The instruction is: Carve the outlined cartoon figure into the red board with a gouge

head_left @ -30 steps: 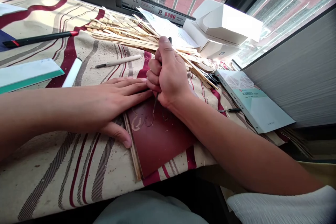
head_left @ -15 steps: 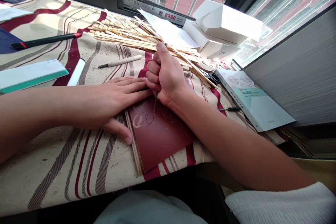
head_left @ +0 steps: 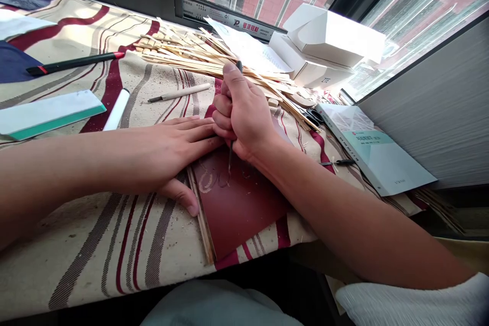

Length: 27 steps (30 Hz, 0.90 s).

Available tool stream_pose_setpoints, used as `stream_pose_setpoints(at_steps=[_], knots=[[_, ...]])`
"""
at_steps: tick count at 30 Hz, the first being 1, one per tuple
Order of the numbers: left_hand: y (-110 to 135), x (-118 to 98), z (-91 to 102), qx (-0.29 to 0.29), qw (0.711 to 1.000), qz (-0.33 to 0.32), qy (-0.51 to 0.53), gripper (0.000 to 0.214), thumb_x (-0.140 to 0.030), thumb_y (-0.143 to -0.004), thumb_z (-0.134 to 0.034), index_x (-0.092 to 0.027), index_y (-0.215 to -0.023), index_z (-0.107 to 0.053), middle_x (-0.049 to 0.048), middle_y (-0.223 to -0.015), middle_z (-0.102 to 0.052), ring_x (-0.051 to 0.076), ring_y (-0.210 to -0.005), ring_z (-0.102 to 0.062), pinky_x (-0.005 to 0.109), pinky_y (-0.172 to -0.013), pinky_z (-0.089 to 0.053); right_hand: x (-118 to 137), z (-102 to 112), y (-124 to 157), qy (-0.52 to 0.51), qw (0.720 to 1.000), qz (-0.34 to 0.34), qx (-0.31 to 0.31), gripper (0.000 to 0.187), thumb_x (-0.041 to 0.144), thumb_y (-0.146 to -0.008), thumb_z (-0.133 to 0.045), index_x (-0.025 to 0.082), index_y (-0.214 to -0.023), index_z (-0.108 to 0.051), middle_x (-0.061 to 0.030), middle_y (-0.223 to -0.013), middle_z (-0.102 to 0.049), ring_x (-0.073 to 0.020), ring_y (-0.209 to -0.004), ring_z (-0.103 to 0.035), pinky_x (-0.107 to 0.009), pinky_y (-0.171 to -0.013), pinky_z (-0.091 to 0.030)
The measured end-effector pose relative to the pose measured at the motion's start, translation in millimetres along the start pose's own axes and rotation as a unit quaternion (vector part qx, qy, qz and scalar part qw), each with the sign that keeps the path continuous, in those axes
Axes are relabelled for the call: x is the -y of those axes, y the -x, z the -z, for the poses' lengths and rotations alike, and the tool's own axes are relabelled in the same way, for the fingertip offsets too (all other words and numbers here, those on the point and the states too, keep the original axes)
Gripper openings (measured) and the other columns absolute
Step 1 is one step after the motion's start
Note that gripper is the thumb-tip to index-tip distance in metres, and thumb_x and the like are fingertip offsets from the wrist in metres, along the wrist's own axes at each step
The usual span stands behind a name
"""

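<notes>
A dark red board [head_left: 240, 214] with a pale layered edge lies on the striped cloth near the front edge. Curved marks, some carved pale and some only drawn dark, run across its upper left. My right hand [head_left: 244, 114] is closed in a fist around a carving knife [head_left: 230, 157]. Its thin dark shaft points down, with the tip at the marks, and the handle's end shows above my thumb. My left hand [head_left: 179, 150] lies flat with fingers stretched out over the board's left edge, its fingertips against the right fist. Part of the board is hidden beneath both hands.
Behind the hands lie a pale-handled tool [head_left: 179, 93] and a heap of thin wooden strips [head_left: 191, 53]. A white box [head_left: 313, 63] stands by the window. To the right are scissors [head_left: 314, 116] and a book [head_left: 382, 150]; to the left, a white marker [head_left: 116, 110] and a black pen [head_left: 76, 63].
The view has shifted slightly, so everything sits a little lower and further right. My right fist has tilted, with the carving knife now standing more upright at the marks. My left hand stays pressed flat.
</notes>
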<state>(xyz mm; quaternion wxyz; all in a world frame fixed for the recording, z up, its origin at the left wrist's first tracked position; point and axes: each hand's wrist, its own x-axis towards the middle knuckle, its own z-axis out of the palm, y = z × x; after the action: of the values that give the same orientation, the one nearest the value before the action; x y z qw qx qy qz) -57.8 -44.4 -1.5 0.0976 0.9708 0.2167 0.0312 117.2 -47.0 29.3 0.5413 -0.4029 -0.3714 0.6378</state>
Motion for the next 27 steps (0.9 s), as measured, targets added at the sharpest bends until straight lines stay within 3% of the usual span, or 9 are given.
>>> stream_pose_setpoints(at_steps=[4, 9, 20, 27], knots=[[-0.4, 2.1, -0.4, 0.001, 1.0, 0.005, 0.02, 0.123, -0.097, -0.076, -0.058, -0.016, -0.166, -0.042, 0.0208, -0.175, -0.034, 0.042, -0.163, -0.03, 0.048, -0.135, -0.021, 0.5, 1.8, -2.0, -0.011, 1.0, -0.017, -0.016, 0.057, 0.058, -0.104, -0.06, 0.024, -0.069, -0.03, 0.0124, -0.046, -0.022, -0.0038, -0.038, -0.013, -0.019, -0.037, -0.012], [5.5, 1.5, -1.4, -0.018, 1.0, -0.011, 0.0, 0.117, -0.091, -0.087, -0.052, -0.013, -0.171, -0.029, 0.0222, -0.178, -0.026, 0.04, -0.166, -0.024, 0.049, -0.135, -0.021, 2.1, 4.9, -5.5, -0.029, 0.998, -0.02, -0.046, 0.056, 0.057, -0.107, -0.053, 0.024, -0.07, -0.028, 0.0132, -0.044, -0.02, -0.0038, -0.036, -0.014, -0.018, -0.036, -0.012], [6.5, 7.5, -8.9, -0.054, 0.997, -0.052, -0.028, 0.117, -0.093, -0.09, -0.04, -0.011, -0.172, -0.024, 0.0226, -0.177, -0.028, 0.039, -0.164, -0.028, 0.043, -0.133, -0.018, 3.6, 4.6, -7.0, -0.018, 0.999, -0.013, -0.045, 0.058, 0.06, -0.105, -0.056, 0.025, -0.07, -0.026, 0.0128, -0.046, -0.02, -0.0043, -0.037, -0.014, -0.019, -0.037, -0.014], [8.0, 8.9, -9.8, -0.038, 0.998, -0.039, -0.026, 0.119, -0.094, -0.089, -0.04, -0.011, -0.173, -0.022, 0.0245, -0.178, -0.024, 0.042, -0.165, -0.025, 0.046, -0.132, -0.019, 3.8, 2.3, -4.7, -0.002, 0.999, 0.009, -0.033, 0.058, 0.055, -0.106, -0.058, 0.024, -0.067, -0.028, 0.0119, -0.047, -0.021, -0.0043, -0.037, -0.015, -0.021, -0.038, -0.014]])
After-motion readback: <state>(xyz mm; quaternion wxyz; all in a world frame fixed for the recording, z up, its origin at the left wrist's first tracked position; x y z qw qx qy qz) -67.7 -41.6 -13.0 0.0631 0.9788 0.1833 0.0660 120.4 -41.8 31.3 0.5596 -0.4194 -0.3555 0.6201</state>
